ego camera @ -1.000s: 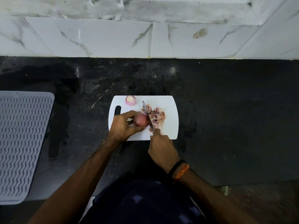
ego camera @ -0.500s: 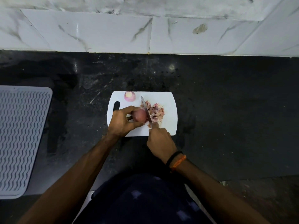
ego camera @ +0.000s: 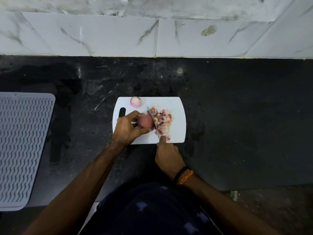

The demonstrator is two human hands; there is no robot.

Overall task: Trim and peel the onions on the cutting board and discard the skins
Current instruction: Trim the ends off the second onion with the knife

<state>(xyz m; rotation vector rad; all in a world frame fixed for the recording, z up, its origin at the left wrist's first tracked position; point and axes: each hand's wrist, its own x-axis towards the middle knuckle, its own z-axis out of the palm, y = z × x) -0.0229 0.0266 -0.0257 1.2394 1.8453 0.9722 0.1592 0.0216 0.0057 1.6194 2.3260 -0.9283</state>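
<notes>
A white cutting board (ego camera: 177, 116) lies on the dark counter. My left hand (ego camera: 126, 128) pins a pink unpeeled onion (ego camera: 144, 121) to the board, thumb and fingers around it. My right hand (ego camera: 167, 156) grips a knife (ego camera: 153, 122) whose blade stands against the onion's right end, the forefinger along its spine. A heap of pink onion skins (ego camera: 163, 119) lies just right of the blade. A peeled onion (ego camera: 135, 102) sits alone at the board's far left corner.
The black stone counter (ego camera: 237, 116) runs to a white marble-tiled wall (ego camera: 152, 34) behind. A grey ribbed drying mat (ego camera: 20, 146) lies at the left. The board's handle slot (ego camera: 122, 112) is by my left hand.
The blade has worked down along the onion's right end while my left hand kept its hold. The view shifted slightly.
</notes>
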